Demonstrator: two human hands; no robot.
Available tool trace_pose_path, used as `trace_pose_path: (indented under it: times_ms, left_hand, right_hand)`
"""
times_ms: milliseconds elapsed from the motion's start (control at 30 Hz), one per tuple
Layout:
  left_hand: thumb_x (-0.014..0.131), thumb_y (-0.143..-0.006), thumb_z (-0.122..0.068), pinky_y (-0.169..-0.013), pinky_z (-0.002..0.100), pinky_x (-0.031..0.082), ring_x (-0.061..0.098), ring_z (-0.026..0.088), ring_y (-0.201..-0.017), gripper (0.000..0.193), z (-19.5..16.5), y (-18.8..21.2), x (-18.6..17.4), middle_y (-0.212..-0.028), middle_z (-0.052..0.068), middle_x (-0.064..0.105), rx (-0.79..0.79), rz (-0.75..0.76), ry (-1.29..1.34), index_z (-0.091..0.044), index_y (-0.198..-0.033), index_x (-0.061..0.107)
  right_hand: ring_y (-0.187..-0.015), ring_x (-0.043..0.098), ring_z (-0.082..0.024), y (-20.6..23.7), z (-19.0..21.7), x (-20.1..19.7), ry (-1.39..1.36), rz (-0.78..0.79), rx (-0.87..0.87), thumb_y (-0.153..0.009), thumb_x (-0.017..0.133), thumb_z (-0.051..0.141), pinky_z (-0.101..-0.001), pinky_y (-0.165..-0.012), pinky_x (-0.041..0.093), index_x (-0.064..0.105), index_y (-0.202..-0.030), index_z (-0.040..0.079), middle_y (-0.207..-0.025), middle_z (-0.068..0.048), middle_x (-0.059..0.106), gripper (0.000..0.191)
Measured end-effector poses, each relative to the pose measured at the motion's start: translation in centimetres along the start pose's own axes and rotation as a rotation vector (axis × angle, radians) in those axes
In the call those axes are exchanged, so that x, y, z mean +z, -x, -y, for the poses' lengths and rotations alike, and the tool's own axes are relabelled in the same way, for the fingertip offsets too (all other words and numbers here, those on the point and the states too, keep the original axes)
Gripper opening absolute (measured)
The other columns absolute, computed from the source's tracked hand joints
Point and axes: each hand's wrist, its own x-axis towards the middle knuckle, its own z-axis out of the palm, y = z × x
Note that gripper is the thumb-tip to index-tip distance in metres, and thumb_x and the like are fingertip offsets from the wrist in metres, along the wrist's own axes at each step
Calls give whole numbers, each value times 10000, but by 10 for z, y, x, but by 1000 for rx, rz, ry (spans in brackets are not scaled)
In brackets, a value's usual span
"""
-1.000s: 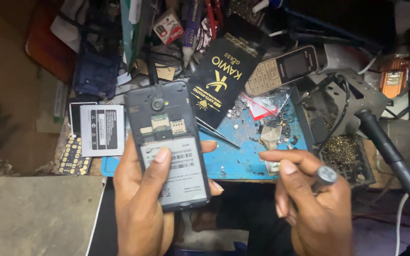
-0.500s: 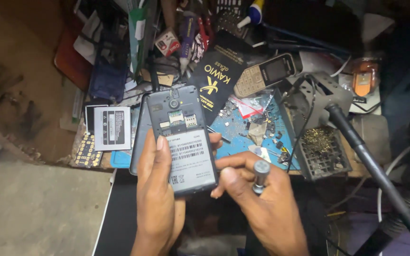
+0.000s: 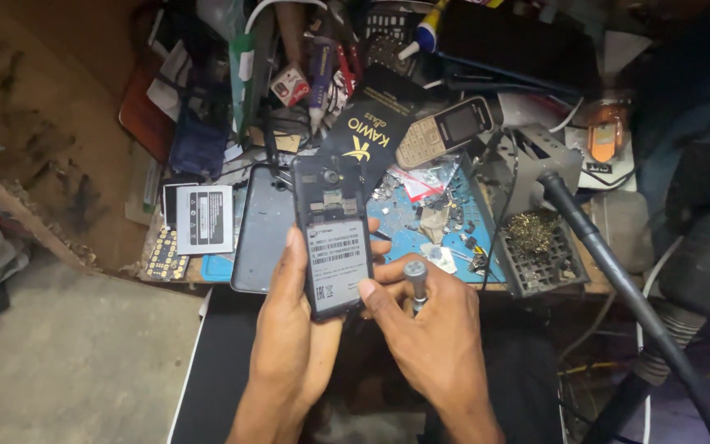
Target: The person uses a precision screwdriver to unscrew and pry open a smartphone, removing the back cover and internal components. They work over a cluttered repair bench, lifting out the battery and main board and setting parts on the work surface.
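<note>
Left hand [image 3: 293, 329] fingers wrapped round opened smartphone [image 3: 332, 238] over counter's front edge, back cover [image 3: 263, 238] already off beside it, right hand [image 3: 429, 329] gripping screwdriver [image 3: 415, 279], inner screws apparently still in.

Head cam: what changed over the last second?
The right hand came in from the right with its screwdriver; its thumb now touches the opened phone, which it was clear of a second ago. The left hand kept its grip on the phone, back side up. The keypad phone, blue mat and loose battery stayed put.
</note>
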Motion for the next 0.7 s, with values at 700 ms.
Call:
trace_pose_path:
  times_ms: [700]
  left_hand:
    - [445,-1091,-373,-835,356,588,687,220,-864,493,14,-2,-5,-954,144,666,71,-216,-37,61,-1257,612]
  right_hand:
    - [-572,741,-161,8,17,-2,128,-97,40,-789,798,157,-316,-571,545,712,-877,35,-662,-72,728,174]
